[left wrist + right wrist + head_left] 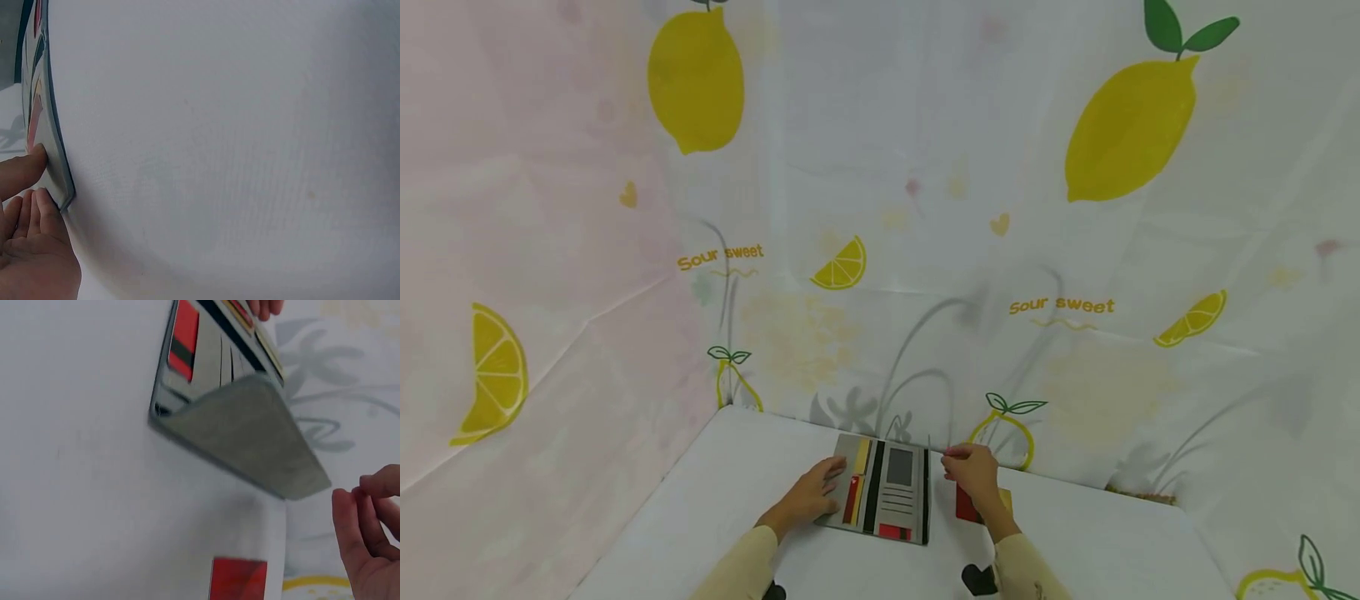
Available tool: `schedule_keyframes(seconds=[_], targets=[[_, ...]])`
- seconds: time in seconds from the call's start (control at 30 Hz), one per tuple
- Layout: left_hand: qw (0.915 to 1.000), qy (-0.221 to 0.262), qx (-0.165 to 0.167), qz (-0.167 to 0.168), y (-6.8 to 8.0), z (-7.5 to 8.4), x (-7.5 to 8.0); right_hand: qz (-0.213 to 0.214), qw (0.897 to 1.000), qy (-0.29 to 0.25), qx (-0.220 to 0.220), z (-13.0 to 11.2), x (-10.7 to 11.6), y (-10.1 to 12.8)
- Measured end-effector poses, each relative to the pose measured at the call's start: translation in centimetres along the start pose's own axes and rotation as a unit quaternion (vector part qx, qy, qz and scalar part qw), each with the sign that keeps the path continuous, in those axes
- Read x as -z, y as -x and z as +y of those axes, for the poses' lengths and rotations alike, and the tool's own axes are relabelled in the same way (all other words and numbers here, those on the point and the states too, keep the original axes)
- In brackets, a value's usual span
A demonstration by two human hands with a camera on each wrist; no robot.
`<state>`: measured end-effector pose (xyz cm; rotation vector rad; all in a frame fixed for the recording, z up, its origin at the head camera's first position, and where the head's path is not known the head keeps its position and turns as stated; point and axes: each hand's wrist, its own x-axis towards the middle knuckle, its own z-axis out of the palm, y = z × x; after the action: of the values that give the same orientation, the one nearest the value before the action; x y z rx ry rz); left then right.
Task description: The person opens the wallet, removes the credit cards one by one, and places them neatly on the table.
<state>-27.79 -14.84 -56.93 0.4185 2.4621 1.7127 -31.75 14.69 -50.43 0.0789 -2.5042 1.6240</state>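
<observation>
An unfolded grey wallet [868, 454] lies on the table with gold and red cards in its slots and a dark clear-fronted window. My left hand [811, 493] holds its left side. In the left wrist view the thumb [24, 174] is on the inner face and the other fingers are behind the corner. The wallet's right flap [247, 434] stands up at an angle in the right wrist view. My right hand [973, 475] is beside that flap, its thumb and fingertips close together right by the flap's corner, with nothing seen between them.
A red card [967, 503] and a gold card [1006, 500] lie by my right wrist. A black heart-shaped thing [977, 580] is near the front of the white table [700, 517]. A lemon-printed sheet [880, 167] rises behind the table.
</observation>
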Motion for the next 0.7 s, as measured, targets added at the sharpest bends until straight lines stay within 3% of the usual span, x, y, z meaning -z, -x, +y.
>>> schedule_keyframes(seconds=[0.13, 0.37, 0.57, 0.7], targets=[[1.0000, 0.003, 0.001, -0.001, 0.1, -0.2, 0.0, -0.035, 0.998, -0.046, 0.003, -1.2, -2.8, 0.5], [1.0000, 0.008, 0.004, 0.000, 0.4, 0.1, -0.2, -0.112, 0.993, -0.042, -0.011, -0.8, -7.3, 1.9], [0.9999, 0.012, 0.003, 0.000, 0.4, 0.4, -0.1, -0.157, 0.981, -0.095, -0.059, -0.7, -9.5, 2.9], [0.9999, 0.011, 0.007, -0.002, 0.3, 0.2, 0.1, -0.165, 0.975, -0.129, -0.080, -0.8, -10.3, 3.2]])
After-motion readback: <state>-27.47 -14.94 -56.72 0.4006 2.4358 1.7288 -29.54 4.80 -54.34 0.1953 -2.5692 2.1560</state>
